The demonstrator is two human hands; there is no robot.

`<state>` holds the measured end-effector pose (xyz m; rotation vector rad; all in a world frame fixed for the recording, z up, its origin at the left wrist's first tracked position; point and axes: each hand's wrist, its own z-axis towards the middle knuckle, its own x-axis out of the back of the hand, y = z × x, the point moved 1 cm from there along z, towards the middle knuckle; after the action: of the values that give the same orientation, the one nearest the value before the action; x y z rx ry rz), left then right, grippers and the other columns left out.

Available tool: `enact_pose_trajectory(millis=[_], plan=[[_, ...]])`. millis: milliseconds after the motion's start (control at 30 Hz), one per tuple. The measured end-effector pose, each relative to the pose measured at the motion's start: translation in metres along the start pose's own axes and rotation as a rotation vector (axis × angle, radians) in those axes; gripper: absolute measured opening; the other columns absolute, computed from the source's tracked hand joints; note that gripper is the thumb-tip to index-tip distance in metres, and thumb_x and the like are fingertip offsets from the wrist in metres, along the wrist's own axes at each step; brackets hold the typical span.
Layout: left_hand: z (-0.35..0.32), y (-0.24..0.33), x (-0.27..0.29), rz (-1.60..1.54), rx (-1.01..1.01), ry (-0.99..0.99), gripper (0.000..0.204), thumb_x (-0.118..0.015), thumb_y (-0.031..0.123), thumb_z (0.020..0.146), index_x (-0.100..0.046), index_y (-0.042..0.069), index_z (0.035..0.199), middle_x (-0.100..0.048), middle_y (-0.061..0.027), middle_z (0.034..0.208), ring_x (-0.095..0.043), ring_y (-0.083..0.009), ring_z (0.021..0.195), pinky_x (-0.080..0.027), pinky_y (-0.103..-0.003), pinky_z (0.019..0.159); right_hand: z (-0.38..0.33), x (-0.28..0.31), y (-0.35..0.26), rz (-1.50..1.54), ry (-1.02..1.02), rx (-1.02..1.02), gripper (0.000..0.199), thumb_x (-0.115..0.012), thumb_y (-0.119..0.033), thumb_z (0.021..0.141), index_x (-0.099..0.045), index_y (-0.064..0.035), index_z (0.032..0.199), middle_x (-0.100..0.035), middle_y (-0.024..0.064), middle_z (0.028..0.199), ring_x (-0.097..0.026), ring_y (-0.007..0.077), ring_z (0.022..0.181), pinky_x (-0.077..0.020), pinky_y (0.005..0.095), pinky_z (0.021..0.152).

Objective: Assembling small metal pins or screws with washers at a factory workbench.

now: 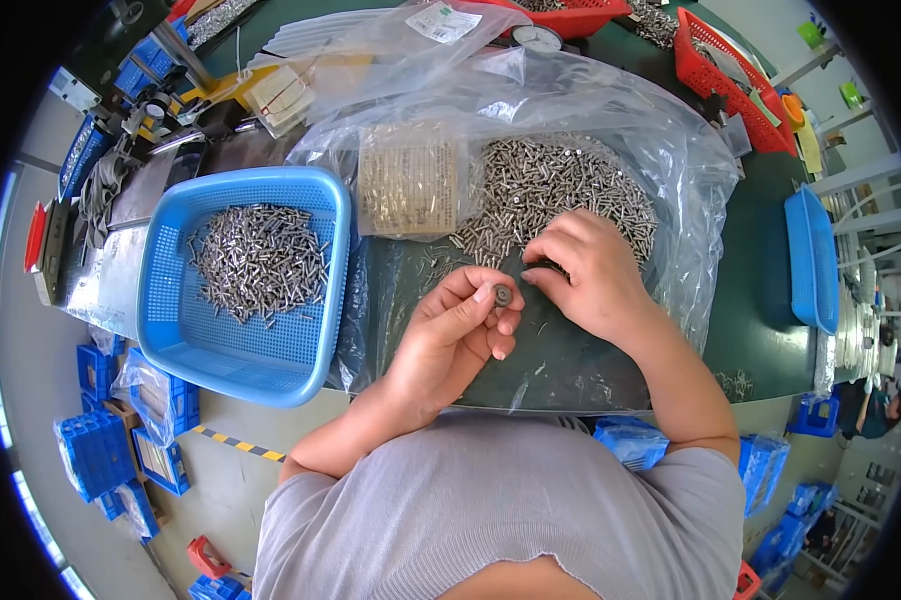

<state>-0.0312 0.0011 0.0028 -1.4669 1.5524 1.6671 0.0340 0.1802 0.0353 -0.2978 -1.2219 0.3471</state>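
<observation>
Between the thumb and fingers of my left hand (456, 325) is a small, round, dark metal piece (504, 295), its circular end turned up. Just to its right, my right hand (593, 272) has its fingers curled and the thumb close to the index finger; what they pinch, if anything, is too small to make out. Beyond both hands, a large heap of small metal pins (561, 185) is spread on clear plastic sheeting (686, 215). A blue perforated basket (336, 290) stands left of my left hand, with many similar pins (261, 260) in it.
A plastic-wrapped brown paper packet (408, 185) lies left of the heap. Red baskets (726, 85) and a round dial (538, 38) are along the far side. Another blue basket (811, 260) is at the right. The green table's (571, 385) near edge runs by my body.
</observation>
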Motion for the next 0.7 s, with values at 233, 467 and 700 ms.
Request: enact_pose_trajectory(millis=[233,467,700], plan=[[0.0,0.0,0.001,-0.01,0.002,-0.009,0.017,-0.05,0.017,0.096,-0.055,0.003,0.106,-0.058,-0.0089,0.097,-0.053,-0.0132,0.08,-0.045,-0.026,0.064,-0.002,-0.006,-0.001,-0.021,-0.033,0.001,0.016,-0.071,-0.01,0.066,-0.06,-0.0075,0.077,-0.056,0.0058,0.076,-0.055,0.0269,0.078,-0.0431,0.0383,0.071],[-0.001,0.0,0.001,0.022,0.018,0.006,0.016,-0.053,0.016,0.095,-0.054,0.004,0.105,-0.06,-0.0084,0.096,-0.054,-0.012,0.076,-0.046,-0.026,0.063,-0.001,0.011,-0.014,0.558,-0.018,-0.284,0.008,-0.067,-0.009,0.08,-0.06,-0.0043,0.082,-0.06,0.0043,0.072,-0.061,0.0177,0.07,-0.0468,0.0281,0.065],[-0.002,-0.001,-0.001,0.04,0.045,0.012,0.017,-0.054,0.019,0.095,-0.054,0.005,0.103,-0.06,-0.0073,0.092,-0.055,-0.0108,0.074,-0.045,-0.024,0.06,-0.009,0.001,-0.017,1.142,-0.119,-0.359,0.006,-0.063,-0.008,0.087,-0.062,-0.0024,0.087,-0.058,0.0,0.08,-0.058,0.008,0.075,-0.0463,0.0225,0.069]])
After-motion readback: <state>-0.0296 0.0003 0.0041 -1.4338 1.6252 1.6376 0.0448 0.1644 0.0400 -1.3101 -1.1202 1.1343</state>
